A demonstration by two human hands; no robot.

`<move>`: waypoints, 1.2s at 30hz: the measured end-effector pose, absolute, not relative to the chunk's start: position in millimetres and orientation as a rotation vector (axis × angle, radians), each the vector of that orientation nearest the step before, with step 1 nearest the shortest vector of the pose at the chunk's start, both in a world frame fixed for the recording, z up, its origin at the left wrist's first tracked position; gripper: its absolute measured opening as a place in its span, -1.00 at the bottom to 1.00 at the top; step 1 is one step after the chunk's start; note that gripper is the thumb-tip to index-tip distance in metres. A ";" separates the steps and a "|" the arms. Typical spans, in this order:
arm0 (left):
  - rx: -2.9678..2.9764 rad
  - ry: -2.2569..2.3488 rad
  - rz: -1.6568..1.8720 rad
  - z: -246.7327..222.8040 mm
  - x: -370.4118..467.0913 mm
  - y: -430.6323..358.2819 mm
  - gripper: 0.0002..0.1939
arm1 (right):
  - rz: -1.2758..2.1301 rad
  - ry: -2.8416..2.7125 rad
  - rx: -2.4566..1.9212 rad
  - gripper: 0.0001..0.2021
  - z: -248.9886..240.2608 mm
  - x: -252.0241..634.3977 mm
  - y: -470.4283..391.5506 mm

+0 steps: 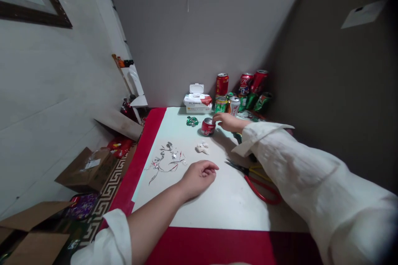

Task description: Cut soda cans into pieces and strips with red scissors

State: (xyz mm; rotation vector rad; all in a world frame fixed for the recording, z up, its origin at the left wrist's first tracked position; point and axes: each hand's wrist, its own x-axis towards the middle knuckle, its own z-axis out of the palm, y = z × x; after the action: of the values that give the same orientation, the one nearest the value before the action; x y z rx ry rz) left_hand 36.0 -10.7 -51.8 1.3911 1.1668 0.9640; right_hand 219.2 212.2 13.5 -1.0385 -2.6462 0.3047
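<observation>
My left hand (200, 179) rests on the white sheet with its fingers curled in and nothing visible in them. My right hand (229, 121) is at the right side of a short, cut red can (208, 128), its fingertips close to the rim and slightly apart; contact cannot be made out. A crumpled white tissue (202, 148) lies between the can and my left hand. Right of my left hand are red-handled scissors (263, 193), their blades pointing left. Silver and red metal strips (164, 161) are scattered to the left, and small green pieces (192, 121) lie beside the can.
A wipes pack (199, 103) stands at the back of the white sheet (217, 211). Several drink cans, including a red one (222, 84), are grouped behind my right hand. Grey panels (199, 37) border the back and right. Cardboard boxes (88, 169) are at the lower left.
</observation>
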 end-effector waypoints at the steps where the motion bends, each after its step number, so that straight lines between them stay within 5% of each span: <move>1: 1.393 1.158 0.963 -51.5 36.0 -10.8 -0.83 | 0.301 -2.641 -1.044 -0.66 13.8 218.9 212.8; 13: 1.498 1.155 0.921 -53.3 35.1 -8.9 -0.78 | 0.391 -2.652 -1.062 -0.17 9.4 198.8 197.9; 25: 1.632 1.135 0.922 -58.4 33.6 -8.7 -0.78 | 0.265 -2.559 -1.280 -0.37 25.8 222.3 151.1; 36: 1.570 1.175 0.869 -51.4 34.5 -10.7 -0.74 | 0.300 -2.573 -1.315 -0.33 22.0 215.9 103.0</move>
State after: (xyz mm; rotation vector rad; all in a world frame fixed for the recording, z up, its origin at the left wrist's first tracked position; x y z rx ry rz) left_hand 34.5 -10.7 -51.4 1.5697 1.1754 0.8687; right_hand 215.9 103.0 22.0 -1.3150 -2.5727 0.2996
